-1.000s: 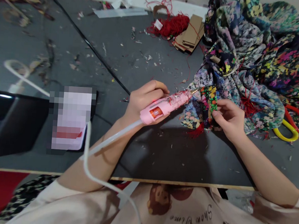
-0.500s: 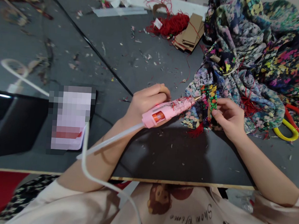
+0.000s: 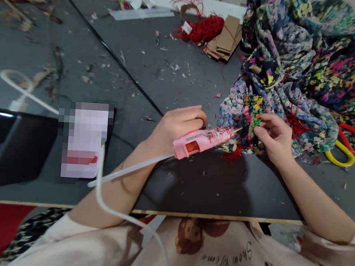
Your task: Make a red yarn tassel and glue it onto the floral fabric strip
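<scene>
A pink hot glue gun (image 3: 205, 142) with red threads stuck to its barrel is gripped in my left hand (image 3: 180, 127). Its metal tip points right, close to the left edge of a small fabric-covered strip (image 3: 252, 117). A clear glue stick (image 3: 139, 164) juts from its back end. Between thumb and fingers, my right hand (image 3: 275, 139) pinches the strip by its right edge. The strip is dark with bright flowers, and a brown patch shows on it. A red tassel (image 3: 234, 155) lies at its lower left, on the flowered fabric (image 3: 232, 100).
Scissors with red and yellow handles (image 3: 341, 153) lie at the right. Red yarn (image 3: 206, 29) and cardboard pieces (image 3: 227, 37) sit at the back. A phone (image 3: 87, 139) lies at the left. A black cable (image 3: 110, 50) and the gun's white cord (image 3: 100, 192) cross the area.
My left hand and the glue gun have shifted slightly right and down. The strip in my right hand has moved slightly right and up and now stands straighter.
</scene>
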Demonstrator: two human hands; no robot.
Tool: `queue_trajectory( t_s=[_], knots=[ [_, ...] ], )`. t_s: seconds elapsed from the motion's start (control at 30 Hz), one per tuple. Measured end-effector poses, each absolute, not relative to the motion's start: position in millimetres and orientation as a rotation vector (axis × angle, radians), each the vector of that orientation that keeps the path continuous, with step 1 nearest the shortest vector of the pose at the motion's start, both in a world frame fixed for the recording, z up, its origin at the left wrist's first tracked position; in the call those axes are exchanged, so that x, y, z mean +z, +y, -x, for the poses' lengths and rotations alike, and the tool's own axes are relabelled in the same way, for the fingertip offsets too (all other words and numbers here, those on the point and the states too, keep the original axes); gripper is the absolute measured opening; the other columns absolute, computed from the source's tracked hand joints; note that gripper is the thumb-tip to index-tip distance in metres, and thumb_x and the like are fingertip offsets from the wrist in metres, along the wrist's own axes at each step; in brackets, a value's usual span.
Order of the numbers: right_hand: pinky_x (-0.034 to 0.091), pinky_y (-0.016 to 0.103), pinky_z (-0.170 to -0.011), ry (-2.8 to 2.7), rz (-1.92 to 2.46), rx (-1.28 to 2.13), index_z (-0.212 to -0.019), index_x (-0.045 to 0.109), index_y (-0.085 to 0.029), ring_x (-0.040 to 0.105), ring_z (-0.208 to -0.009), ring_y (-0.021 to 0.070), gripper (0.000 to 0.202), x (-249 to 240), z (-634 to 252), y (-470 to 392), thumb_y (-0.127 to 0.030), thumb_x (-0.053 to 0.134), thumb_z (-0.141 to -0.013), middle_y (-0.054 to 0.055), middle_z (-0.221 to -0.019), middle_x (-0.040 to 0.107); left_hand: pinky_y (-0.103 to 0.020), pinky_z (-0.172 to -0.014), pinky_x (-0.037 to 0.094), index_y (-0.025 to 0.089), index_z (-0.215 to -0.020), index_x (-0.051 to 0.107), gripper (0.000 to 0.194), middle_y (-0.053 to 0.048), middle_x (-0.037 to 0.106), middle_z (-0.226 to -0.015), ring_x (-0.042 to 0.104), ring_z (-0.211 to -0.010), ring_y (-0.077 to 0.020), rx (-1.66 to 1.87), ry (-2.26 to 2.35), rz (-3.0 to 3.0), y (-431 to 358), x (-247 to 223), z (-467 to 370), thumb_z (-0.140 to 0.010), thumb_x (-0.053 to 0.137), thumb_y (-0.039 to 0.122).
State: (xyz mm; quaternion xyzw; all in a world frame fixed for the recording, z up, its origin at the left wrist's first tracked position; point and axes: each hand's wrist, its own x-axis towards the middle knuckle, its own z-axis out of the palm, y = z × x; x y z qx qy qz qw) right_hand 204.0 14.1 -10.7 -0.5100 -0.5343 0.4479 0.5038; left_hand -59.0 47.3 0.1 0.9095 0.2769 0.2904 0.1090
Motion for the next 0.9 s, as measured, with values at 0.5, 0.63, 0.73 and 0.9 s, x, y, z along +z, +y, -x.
queue_trajectory(
  t_s=[0.5,0.63,0.73,0.9],
  knots=[
    [0.048,0.023,-0.05,-1.141,1.32,1.157,-0.093,0.061,-0.028,0.056,-0.059,0.0106,0.029,-9,-206,19,-0.044,0.073,-0.072,-0.004,-0.071,0.059,-0.06,-0.11,0.039,0.022,-0.092,0.055,0.008,-0.003,0.06,-0.12,0.059,-0.108,-0.0209,1.087,1.444,-2.554,63,-19,73,-0.092,0.056,0.03],
    [0.05,0.023,-0.051,-1.135,1.325,1.166,-0.093,0.061,-0.028,0.056,-0.059,0.0104,0.031,-9,-206,19,-0.046,0.073,-0.071,-0.004,-0.071,0.058,-0.073,-0.115,0.014,0.023,-0.101,0.044,0.017,-0.008,0.046,-0.133,0.039,-0.132,-0.0277,0.971,1.831,-2.376,69,-27,72,-0.089,0.055,0.023],
    [0.05,0.022,-0.05,-1.095,1.304,1.202,-0.092,0.062,-0.027,0.056,-0.059,0.0098,0.031,-8,-205,19,-0.045,0.075,-0.069,-0.004,-0.071,0.06,-0.072,-0.116,0.005,0.022,-0.098,0.037,0.02,-0.004,0.035,-0.136,0.029,-0.136,-0.0252,1.006,2.084,-2.234,76,-37,70,-0.085,0.052,0.015],
    [0.046,0.019,-0.045,-1.0,1.268,1.274,-0.088,0.062,-0.027,0.052,-0.052,0.0075,0.032,-5,-204,20,-0.042,0.079,-0.065,-0.006,-0.067,0.058,-0.072,-0.117,0.004,0.021,-0.098,0.039,0.022,-0.003,0.032,-0.137,0.03,-0.134,-0.0257,0.844,2.161,-2.217,79,-40,75,-0.084,0.056,0.02]
  ],
)
